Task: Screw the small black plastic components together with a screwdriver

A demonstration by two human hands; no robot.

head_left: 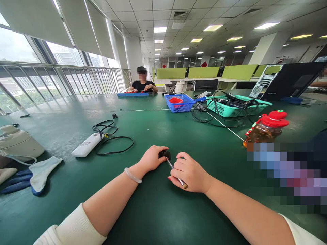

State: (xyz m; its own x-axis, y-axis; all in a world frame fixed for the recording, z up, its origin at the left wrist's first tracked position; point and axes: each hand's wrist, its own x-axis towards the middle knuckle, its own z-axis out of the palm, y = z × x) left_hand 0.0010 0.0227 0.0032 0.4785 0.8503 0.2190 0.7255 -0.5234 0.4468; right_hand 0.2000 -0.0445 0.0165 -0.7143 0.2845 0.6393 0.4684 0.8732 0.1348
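My left hand [152, 157] pinches a small black part [165, 154] between thumb and fingers, low over the green table. In my right hand [190, 173] is a slim screwdriver-like tool [181, 182], held slanted, with a thin metal shaft and a brownish-gold end. Its thin end points at the black part and meets its near side; whether it touches is too small to tell. Both hands are close together near the middle of the view. The fingers partly cover the black part and the tool's middle.
A white power bank [88, 145] with a black cable [122, 151] lies left of my hands. Gloves [43, 173] are farther left. Beyond stand a blue basket [180, 106], a green basket [226, 110] with cables and a red-lidded bottle [265, 131]. Another person [142, 83] sits across.
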